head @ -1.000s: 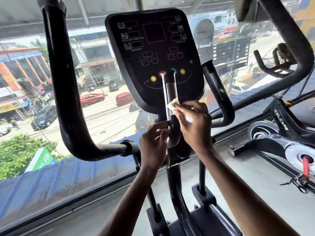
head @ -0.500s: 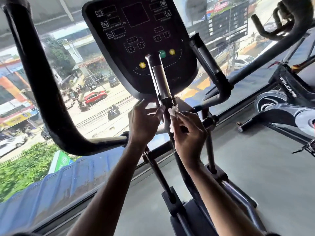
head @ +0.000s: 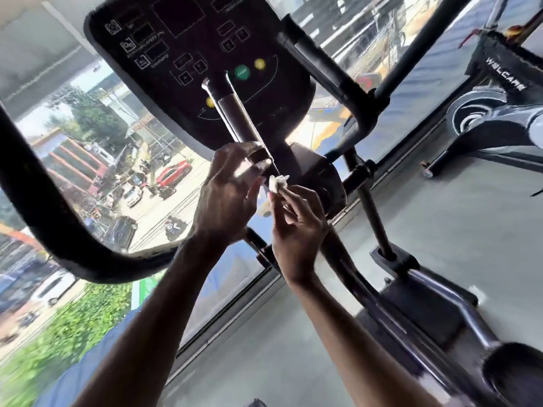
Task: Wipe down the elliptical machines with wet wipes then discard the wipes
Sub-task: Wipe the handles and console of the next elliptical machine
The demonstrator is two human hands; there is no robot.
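The elliptical's black console (head: 188, 54) fills the upper middle, with a short metal grip bar (head: 235, 116) standing in front of it. My right hand (head: 296, 227) pinches a small crumpled white wet wipe (head: 277, 182) just below that bar's base. My left hand (head: 232, 195) is beside it to the left, fingers spread and partly curled, its fingertips near the bar's lower end and the wipe. The left hand holds nothing that I can see. A thick black moving handlebar (head: 44, 207) curves across the left.
A second black handlebar (head: 332, 77) rises right of the console. The machine's pedal arm and frame (head: 426, 295) run down to the lower right. Another exercise machine (head: 499, 110) stands at the right on the grey floor (head: 455, 215). A large window (head: 123, 177) faces a street.
The view has tilted and moved closer. Both hands slid down the central grip bar to its base; the left hand has let go of the post and opened beside the wipe.
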